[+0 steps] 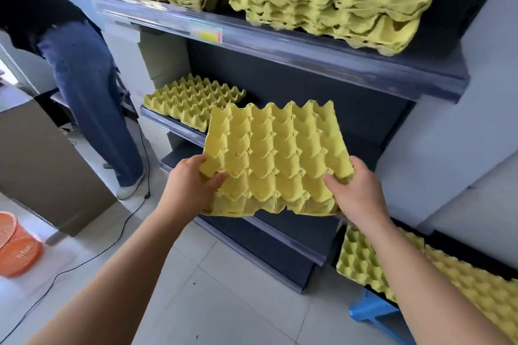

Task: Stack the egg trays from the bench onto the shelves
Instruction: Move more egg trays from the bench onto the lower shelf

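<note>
A yellow egg tray (pixel 276 159) hangs in front of the middle shelf (pixel 179 127), tilted toward me. My left hand (pixel 193 185) grips its near left corner and my right hand (pixel 354 190) grips its near right corner. One more egg tray (pixel 193 99) lies flat on the left part of that middle shelf. Stacks of egg trays (pixel 330 8) fill the upper shelf (pixel 280 45). More egg trays (pixel 454 274) lie on the bench at the lower right, beside my right forearm.
A person in blue jeans (pixel 89 98) stands at the left beside the shelves. A brown cardboard box (pixel 47 173) and an orange basket (pixel 15 244) sit on the floor at left, with a black cable (pixel 92 255) across the tiles. A blue stool (pixel 372 314) stands under the bench.
</note>
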Demonstrator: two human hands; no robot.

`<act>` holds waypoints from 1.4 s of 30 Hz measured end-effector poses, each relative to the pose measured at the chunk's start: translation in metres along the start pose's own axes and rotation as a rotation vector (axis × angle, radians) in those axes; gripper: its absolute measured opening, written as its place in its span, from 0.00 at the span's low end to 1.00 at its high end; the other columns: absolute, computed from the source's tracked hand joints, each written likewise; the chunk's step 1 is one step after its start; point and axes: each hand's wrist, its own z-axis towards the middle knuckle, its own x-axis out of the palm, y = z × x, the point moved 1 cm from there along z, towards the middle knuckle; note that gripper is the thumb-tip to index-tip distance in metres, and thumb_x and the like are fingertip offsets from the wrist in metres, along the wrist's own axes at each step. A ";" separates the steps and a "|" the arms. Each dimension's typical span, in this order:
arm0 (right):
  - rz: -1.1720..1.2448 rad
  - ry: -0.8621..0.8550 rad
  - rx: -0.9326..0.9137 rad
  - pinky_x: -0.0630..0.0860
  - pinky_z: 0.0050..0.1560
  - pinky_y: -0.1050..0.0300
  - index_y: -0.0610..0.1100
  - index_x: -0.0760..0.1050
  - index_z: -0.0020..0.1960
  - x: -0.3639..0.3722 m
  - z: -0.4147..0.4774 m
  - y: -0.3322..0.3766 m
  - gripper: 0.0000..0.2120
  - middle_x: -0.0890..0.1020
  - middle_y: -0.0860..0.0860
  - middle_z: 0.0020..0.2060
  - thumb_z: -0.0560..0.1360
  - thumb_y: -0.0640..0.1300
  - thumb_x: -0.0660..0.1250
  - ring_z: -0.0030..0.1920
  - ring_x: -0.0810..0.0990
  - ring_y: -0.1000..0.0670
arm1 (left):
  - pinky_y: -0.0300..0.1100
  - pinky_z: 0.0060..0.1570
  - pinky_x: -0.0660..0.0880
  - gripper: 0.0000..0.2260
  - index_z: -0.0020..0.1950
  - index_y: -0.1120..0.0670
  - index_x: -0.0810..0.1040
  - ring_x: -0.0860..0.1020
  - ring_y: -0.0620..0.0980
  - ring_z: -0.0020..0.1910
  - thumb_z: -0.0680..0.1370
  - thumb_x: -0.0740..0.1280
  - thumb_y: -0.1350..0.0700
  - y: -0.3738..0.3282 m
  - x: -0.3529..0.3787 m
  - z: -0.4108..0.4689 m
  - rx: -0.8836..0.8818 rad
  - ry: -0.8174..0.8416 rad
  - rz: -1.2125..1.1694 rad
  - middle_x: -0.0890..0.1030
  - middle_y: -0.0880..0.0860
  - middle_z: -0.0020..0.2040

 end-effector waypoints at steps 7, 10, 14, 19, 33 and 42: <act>0.054 0.024 0.020 0.78 0.47 0.52 0.51 0.73 0.53 0.101 0.036 0.075 0.13 0.80 0.55 0.46 0.71 0.53 0.68 0.47 0.79 0.53 | 0.53 0.56 0.77 0.30 0.71 0.56 0.70 0.77 0.55 0.56 0.73 0.71 0.43 0.069 -0.065 0.090 -0.042 0.026 0.040 0.78 0.56 0.61; 0.072 0.021 0.017 0.78 0.45 0.54 0.50 0.73 0.51 0.134 0.061 0.097 0.11 0.80 0.55 0.45 0.71 0.52 0.69 0.45 0.79 0.53 | 0.51 0.55 0.76 0.29 0.70 0.57 0.71 0.77 0.56 0.56 0.74 0.71 0.44 0.086 -0.079 0.128 -0.019 0.024 0.071 0.78 0.56 0.60; 0.086 0.019 0.024 0.78 0.47 0.53 0.50 0.73 0.52 0.175 0.103 0.119 0.12 0.79 0.55 0.46 0.72 0.52 0.69 0.47 0.78 0.53 | 0.51 0.55 0.77 0.28 0.69 0.55 0.73 0.79 0.56 0.53 0.73 0.72 0.45 0.109 -0.087 0.188 -0.038 0.011 0.041 0.80 0.56 0.57; 0.090 0.006 0.032 0.74 0.46 0.56 0.49 0.71 0.55 0.224 0.159 0.140 0.13 0.78 0.55 0.48 0.73 0.51 0.68 0.50 0.77 0.51 | 0.51 0.57 0.76 0.26 0.68 0.54 0.73 0.79 0.54 0.53 0.74 0.71 0.44 0.133 -0.084 0.261 -0.058 0.007 0.000 0.82 0.55 0.55; -0.048 -0.102 0.217 0.74 0.58 0.49 0.40 0.64 0.69 0.338 0.257 0.176 0.29 0.75 0.43 0.61 0.75 0.53 0.67 0.61 0.74 0.42 | 0.54 0.57 0.76 0.34 0.72 0.57 0.67 0.79 0.59 0.57 0.72 0.70 0.40 0.190 -0.080 0.439 0.054 0.253 0.001 0.77 0.56 0.64; -0.165 -0.180 0.329 0.72 0.56 0.51 0.38 0.63 0.70 0.382 0.279 0.189 0.29 0.73 0.40 0.61 0.76 0.54 0.65 0.60 0.74 0.41 | 0.47 0.60 0.71 0.31 0.74 0.58 0.66 0.74 0.57 0.64 0.76 0.68 0.44 0.211 -0.065 0.518 0.222 0.391 0.122 0.73 0.58 0.68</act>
